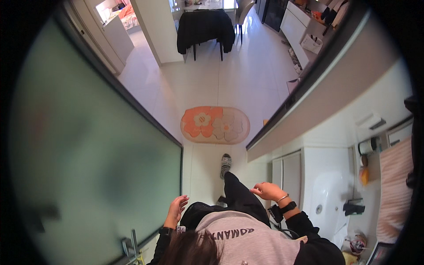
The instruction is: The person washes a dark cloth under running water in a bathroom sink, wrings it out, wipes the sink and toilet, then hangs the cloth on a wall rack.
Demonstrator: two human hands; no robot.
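Observation:
My left hand (177, 208) hangs in the air beside the frosted glass door (101, 145), fingers loosely apart and nothing in it. My right hand (268, 191) is raised in front of the white vanity cabinet (291, 174), with its fingers loosely bent and no object visible in them. Neither hand touches anything. Below them, one slippered foot (226, 162) is stepped forward toward the doorway. On the floor at the threshold lies an oval bath mat (215, 125) with an orange and a pale flower.
To the right is a white washbasin (329, 194) with a pink towel (394, 190) beyond it. A door handle (131, 243) juts out at the lower left. Past the mat stands a chair draped with a black jacket (206, 32). Shoes (293, 59) line the cabinet at the far right.

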